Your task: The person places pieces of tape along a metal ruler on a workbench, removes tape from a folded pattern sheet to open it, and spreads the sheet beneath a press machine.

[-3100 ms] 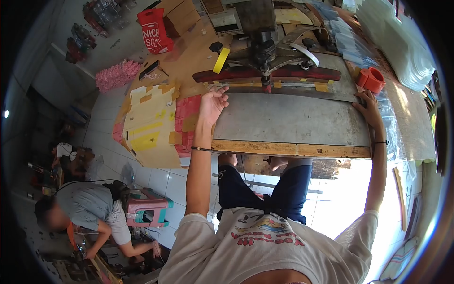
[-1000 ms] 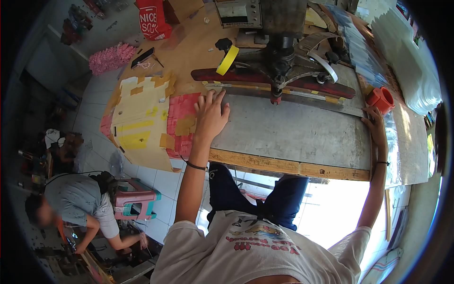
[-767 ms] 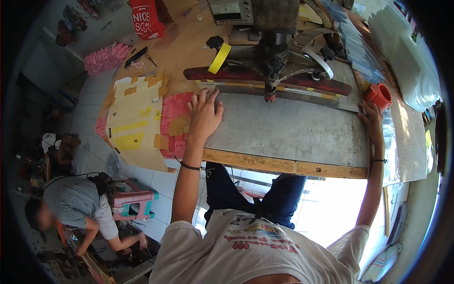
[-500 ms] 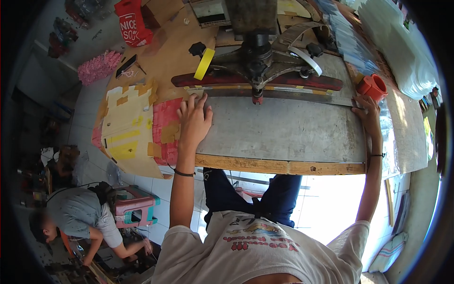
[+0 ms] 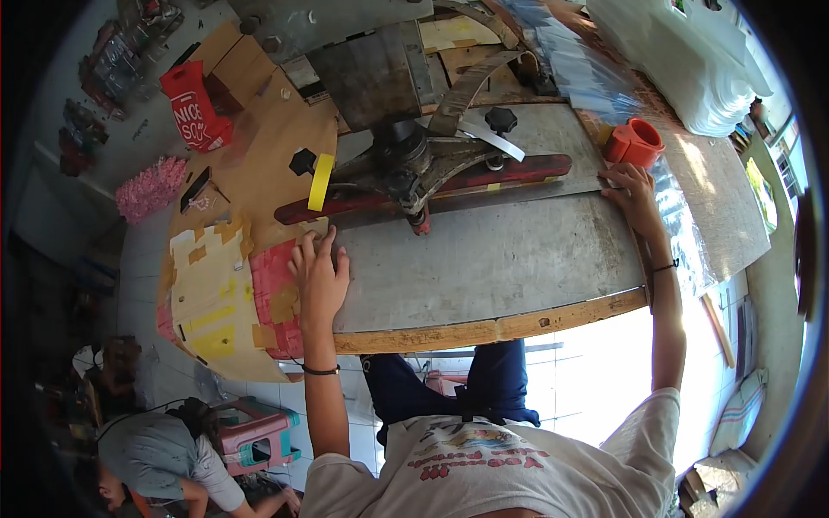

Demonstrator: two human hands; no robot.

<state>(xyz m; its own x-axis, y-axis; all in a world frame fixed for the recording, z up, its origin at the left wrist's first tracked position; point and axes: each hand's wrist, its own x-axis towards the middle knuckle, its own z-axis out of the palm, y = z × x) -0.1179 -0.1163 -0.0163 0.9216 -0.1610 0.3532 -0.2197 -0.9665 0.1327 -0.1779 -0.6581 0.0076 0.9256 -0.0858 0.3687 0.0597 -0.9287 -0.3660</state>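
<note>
Near the left end of the grey metal plate [image 5: 484, 259], my left hand [image 5: 321, 281] rests with its fingers apart, fingertips just below the dark red bar [image 5: 345, 205]. My right hand [image 5: 635, 203] is at the plate's far right corner, thumb and fingers around the end of a thin metal strip [image 5: 553, 193]. This strip runs along the bar toward my left hand. Above the bar stands a black press head [image 5: 401, 151] with spreading arms, a yellow tape roll [image 5: 321, 182] and a white ring [image 5: 492, 141]. A red ring-shaped holder [image 5: 635, 142] touches the area beside my right fingers.
The plate has a wooden front edge [image 5: 496, 331]. Taped cardboard [image 5: 207, 298] lies left, with a red bag [image 5: 197, 116] and pink bundle [image 5: 151, 188] behind. Clear plastic sheets [image 5: 570, 65] are at the back right. A co-worker [image 5: 155, 453] bends beside a pink stool [image 5: 259, 436].
The view has turned, so the bench and press appear tilted and shifted left. Both hands stay at the strip's two ends. The light taped band beneath the bar shows less. The co-worker bends lower.
</note>
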